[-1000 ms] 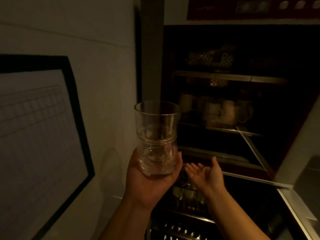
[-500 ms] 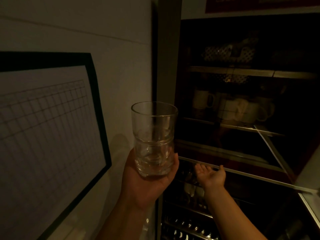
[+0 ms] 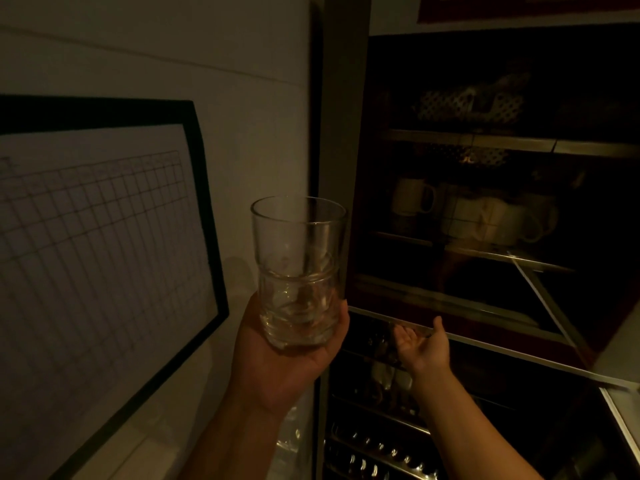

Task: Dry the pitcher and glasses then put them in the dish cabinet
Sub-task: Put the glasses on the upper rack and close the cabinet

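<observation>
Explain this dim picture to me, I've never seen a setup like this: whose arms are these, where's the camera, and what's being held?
No machine here: a person wears a camera on the head, looking forward and down at their own arms. The left hand holds an upright clear glass by its base. The right hand reaches palm-up to the lower edge of the dish cabinet door; whether its fingers grip is too dim to tell. Inside, pale mugs stand on a shelf. A framed grid chart hangs on the wall at left.

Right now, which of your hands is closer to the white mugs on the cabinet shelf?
Right. The right hand reaches the cabinet door's lower edge, below the white mugs. The left hand holds the glass outside the cabinet, left of them.
</observation>
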